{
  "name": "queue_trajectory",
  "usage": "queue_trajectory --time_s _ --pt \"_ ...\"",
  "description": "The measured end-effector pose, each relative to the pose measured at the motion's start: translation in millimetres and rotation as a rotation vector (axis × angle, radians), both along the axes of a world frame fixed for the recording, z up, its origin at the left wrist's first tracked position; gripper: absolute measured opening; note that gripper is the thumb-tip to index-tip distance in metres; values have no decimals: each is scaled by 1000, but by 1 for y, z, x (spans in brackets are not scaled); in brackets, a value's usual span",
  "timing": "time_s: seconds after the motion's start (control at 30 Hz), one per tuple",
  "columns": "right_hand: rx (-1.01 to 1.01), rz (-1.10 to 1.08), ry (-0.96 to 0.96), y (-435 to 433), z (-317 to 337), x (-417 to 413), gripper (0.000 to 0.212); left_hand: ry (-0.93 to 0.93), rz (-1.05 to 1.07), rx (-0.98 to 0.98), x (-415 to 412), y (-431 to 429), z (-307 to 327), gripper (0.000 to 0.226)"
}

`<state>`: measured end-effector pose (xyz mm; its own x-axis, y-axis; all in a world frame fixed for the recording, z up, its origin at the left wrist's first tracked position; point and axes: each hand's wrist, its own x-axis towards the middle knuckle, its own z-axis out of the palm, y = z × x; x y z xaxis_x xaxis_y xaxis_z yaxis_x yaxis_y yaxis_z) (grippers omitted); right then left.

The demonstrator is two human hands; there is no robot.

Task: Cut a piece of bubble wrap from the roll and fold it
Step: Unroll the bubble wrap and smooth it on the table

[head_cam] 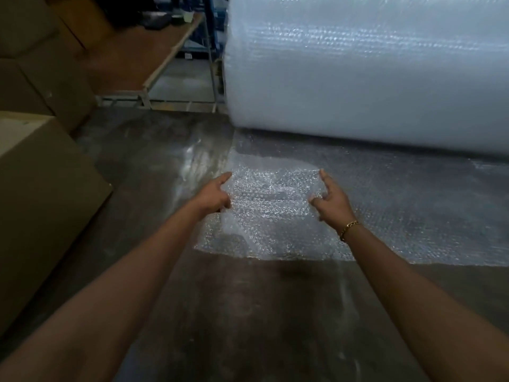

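Note:
A huge roll of bubble wrap (366,73) lies on its side across the upper right. A sheet from it is spread flat on the floor (413,205). A smaller folded piece of bubble wrap (272,194) is held between my hands, raised slightly over the sheet. My left hand (216,195) grips its left edge with the forefinger pointing forward. My right hand (332,199), with a gold bracelet at the wrist, grips the right edge with the fingers curled.
Cardboard boxes (41,188) are stacked along the left. A low wooden table on a metal frame (148,56) stands behind them, with blue shelving posts beside the roll. The concrete floor (248,312) stretches toward me.

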<state>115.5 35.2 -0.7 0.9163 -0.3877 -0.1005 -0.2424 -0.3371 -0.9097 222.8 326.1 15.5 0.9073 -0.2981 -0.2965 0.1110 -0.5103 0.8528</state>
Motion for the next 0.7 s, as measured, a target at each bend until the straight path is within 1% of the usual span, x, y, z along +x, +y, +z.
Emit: queue_trajectory --time_s 0.2,0.3,0.43,0.57,0.7 --pt "16 4 85 7 -33 37 78 33 -3 87 35 9 -32 90" --pt "-13 21 131 8 -46 44 79 2 -42 139 45 8 -51 89" --pt "-217 92 139 3 -53 50 79 -90 -123 246 47 13 -68 97" --pt "-401 100 184 -2 -50 51 75 -137 -100 287 41 23 -78 92" --pt "-391 92 230 -5 -41 45 79 -173 -68 347 28 31 -77 88"
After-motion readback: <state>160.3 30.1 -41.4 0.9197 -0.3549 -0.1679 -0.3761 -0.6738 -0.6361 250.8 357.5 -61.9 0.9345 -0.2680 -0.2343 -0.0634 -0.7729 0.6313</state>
